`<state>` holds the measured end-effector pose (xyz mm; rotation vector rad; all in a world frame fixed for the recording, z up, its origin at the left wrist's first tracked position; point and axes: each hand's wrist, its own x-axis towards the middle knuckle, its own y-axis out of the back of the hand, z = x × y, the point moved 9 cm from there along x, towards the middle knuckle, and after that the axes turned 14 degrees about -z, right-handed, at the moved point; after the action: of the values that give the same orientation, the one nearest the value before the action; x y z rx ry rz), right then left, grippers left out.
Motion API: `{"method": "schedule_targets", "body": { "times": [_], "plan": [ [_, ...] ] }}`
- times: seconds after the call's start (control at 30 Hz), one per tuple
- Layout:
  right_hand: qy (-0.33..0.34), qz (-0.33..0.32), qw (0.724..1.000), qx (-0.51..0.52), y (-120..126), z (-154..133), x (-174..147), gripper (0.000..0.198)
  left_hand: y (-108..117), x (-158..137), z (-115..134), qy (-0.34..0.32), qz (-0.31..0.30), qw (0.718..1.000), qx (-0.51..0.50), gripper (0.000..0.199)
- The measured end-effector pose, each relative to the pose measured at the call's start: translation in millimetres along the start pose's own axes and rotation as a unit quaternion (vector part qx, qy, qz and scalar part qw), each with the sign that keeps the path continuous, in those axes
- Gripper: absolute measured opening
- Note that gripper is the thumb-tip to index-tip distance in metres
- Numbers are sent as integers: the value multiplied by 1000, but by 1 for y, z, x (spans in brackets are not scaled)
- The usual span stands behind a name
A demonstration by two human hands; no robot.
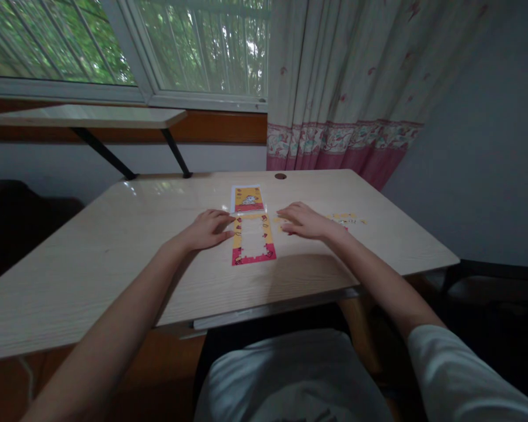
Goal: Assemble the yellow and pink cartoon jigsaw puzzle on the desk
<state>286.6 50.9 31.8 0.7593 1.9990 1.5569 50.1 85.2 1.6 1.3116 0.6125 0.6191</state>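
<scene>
A jigsaw puzzle border, yellow above and pink along the bottom, lies flat on the desk with bare wood showing in its middle. My left hand rests at its left edge, fingers stretched and thumb apart, the fingertips at the border. Just right of the border is my right hand, low over the desk with fingers spread. Small loose puzzle pieces lie beyond it to the right, partly hidden by the hand and wrist. Directly behind the border lies a picture card with a white cartoon figure on yellow and pink.
The pale wooden desk has a raised shelf on black supports at the back left. A round cable hole sits near the rear edge. Behind are a barred window and a floral curtain.
</scene>
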Motion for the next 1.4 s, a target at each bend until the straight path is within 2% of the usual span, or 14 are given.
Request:
{"method": "schedule_targets", "body": {
  "times": [0.1,0.17,0.27,0.33,0.43,0.63,0.73,0.87,0.93,1.0,1.07,1.23,1.4],
  "plan": [
    [-55,31,998,18,24,41,-19,33,2,0,3,-4,-3,1000,0,65],
    [-125,36,990,48,34,77,-37,23,3,0,4,-4,-6,1000,1,65],
    [-218,34,971,89,41,124,-67,18,3,0,6,-8,-12,1000,-4,67],
    [-259,34,961,91,44,144,-83,17,3,0,6,-9,-11,1000,-9,68],
    [-287,29,952,98,42,155,-92,16,2,1,4,-7,-5,1000,-13,67],
    [-256,12,956,142,25,135,-72,15,2,1,4,-9,-7,1000,-13,65],
    [-223,5,967,124,18,115,-54,17,2,1,6,-14,-9,1000,-8,60],
    [-118,31,992,24,14,62,-21,19,2,1,7,-12,-12,1000,-5,62],
    [-46,27,999,6,8,30,-6,21,3,1,6,-10,-12,1000,-6,64],
    [-13,28,1000,-4,3,11,2,23,3,1,7,-8,-14,1000,-7,64],
    [-29,44,998,-17,3,8,5,25,3,1,7,-6,-17,1000,-6,63],
    [-100,66,992,-45,7,32,3,27,5,1,10,-4,-18,1000,-7,58],
    [-89,30,995,-33,0,40,10,25,5,0,10,-11,-12,1000,-13,58]
  ]
}}
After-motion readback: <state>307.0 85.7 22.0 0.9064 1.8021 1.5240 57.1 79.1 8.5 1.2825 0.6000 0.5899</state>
